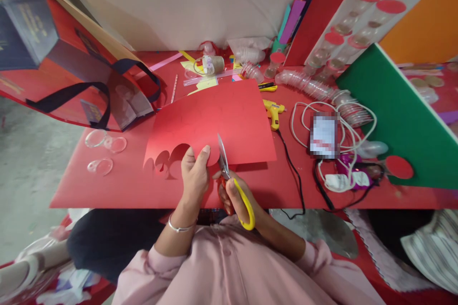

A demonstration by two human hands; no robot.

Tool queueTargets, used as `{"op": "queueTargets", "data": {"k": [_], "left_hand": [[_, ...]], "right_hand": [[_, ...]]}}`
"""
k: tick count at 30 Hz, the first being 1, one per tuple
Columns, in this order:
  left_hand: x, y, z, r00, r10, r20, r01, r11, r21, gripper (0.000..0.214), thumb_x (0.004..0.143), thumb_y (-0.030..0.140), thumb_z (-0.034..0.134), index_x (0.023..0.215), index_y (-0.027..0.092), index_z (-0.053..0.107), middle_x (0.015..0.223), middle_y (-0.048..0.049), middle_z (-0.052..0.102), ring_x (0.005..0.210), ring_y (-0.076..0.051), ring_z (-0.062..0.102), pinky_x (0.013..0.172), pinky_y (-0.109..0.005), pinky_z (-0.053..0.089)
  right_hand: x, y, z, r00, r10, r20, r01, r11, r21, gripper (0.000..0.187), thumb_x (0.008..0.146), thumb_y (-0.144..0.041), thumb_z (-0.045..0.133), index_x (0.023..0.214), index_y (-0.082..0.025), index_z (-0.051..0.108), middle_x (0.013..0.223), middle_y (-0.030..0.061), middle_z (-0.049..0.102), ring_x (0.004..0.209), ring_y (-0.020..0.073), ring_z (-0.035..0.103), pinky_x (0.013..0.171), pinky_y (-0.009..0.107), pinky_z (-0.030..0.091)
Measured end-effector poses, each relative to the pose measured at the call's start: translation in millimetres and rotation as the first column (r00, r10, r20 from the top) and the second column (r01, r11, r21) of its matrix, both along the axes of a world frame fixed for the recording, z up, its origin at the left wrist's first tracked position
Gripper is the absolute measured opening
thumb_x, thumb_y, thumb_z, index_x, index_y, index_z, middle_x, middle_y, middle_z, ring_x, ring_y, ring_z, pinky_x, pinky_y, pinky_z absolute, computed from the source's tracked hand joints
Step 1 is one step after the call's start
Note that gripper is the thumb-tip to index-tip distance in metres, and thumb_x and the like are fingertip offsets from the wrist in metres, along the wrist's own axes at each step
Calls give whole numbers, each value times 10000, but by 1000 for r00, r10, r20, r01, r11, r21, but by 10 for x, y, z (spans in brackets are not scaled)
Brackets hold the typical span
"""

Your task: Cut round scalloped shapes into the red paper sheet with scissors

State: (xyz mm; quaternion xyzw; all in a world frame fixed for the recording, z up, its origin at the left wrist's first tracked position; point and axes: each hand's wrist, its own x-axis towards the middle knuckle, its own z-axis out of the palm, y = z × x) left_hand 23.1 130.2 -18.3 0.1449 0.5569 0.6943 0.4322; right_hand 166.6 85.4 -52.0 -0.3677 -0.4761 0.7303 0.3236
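Observation:
A large red paper sheet (214, 121) lies over the red table (118, 186), its near edge cut into rounded scallops. My left hand (195, 174) pinches that near edge, thumb and fingers closed on the paper. My right hand (234, 198) grips yellow-handled scissors (236, 186), whose blades point up into the sheet just right of my left fingers. A silver bangle sits on my left wrist. Pink sleeves cover both arms.
A yellow glue gun (274, 112) with a black cord lies right of the sheet. White cables and a blurred card (324, 136) sit further right, beside a green board (397, 119). Clear plastic lids (105, 143) lie left; a red bag (71, 66) hangs over the table's left.

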Motion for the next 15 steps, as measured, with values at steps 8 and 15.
{"op": "queueTargets", "data": {"k": [8, 15], "left_hand": [[-30, -3, -6, 1000, -10, -14, 10, 1000, -3, 569, 724, 346, 1005, 718, 234, 447, 597, 108, 447, 536, -61, 439, 553, -160, 455], [-40, -10, -25, 1000, -8, -11, 8, 1000, 26, 501, 744, 341, 1002, 721, 222, 516, 616, 92, 513, 541, -61, 451, 554, -168, 450]], "right_hand": [[-3, 23, 52, 1000, 6, 11, -6, 1000, -6, 719, 1071, -916, 459, 1241, -241, 640, 695, -67, 465, 480, 125, 383, 454, 271, 387], [12, 40, 78, 1000, 10, 11, -10, 1000, 23, 702, 1084, -895, 469, 1212, -232, 661, 690, -58, 466, 484, 124, 374, 450, 273, 361]]}}
